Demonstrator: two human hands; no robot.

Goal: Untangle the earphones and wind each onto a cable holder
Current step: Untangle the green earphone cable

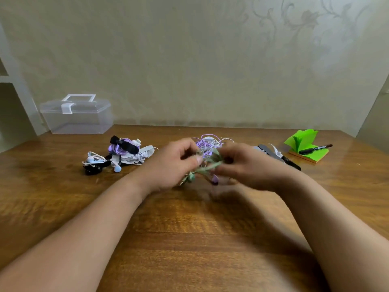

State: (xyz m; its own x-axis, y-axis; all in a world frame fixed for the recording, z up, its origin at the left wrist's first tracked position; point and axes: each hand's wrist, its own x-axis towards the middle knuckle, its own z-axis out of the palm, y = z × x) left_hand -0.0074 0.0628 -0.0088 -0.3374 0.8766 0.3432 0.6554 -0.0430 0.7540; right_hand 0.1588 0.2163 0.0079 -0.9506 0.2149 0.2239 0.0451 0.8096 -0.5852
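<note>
Between them, left hand [174, 163] and right hand [249, 165] pinch the green earphone tangle [207, 166]

Motion blurs the right hand [242, 165] and the green earphone cable [207, 166] it grips. It and the left hand [174, 163] hide the near part of the purple-and-white tangle [208, 143]. Both forearms [84, 239] run off the bottom edge.

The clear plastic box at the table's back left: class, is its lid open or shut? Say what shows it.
Shut. The lid sits level on the clear plastic box, and its white clasp lies across the seam.
</note>
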